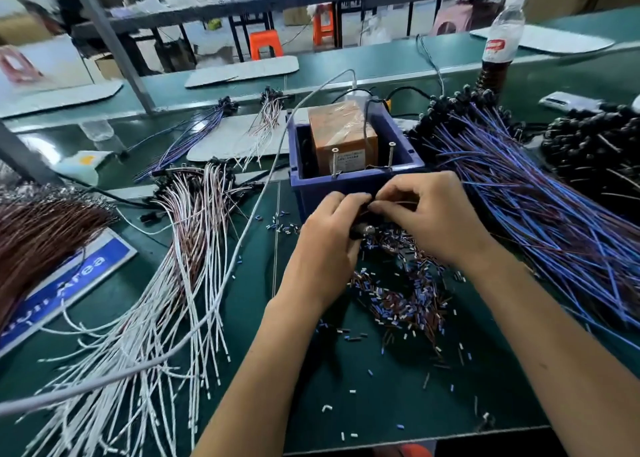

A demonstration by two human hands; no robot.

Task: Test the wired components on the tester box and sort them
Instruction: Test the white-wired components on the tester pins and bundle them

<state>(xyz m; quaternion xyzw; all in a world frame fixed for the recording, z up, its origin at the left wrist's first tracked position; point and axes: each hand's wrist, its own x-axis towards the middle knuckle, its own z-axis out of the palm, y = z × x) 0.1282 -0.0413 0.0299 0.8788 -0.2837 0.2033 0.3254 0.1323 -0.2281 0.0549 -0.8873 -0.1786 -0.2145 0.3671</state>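
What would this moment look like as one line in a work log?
stage: testing | left hand: grips black component | right hand: pinches its wires | place: front of blue tester box | sorted piles: white left, blue right

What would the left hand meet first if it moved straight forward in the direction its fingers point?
Most likely the near wall of the blue tester box, just beyond the left hand. The gap between them is hard to judge from this single view.

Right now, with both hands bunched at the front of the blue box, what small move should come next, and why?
Probably bring the thin wire ends pinched by the right hand up to the two upright screws on the blue plastic tester box. The left hand holds the small dark component just below that front wall, not yet touching them.
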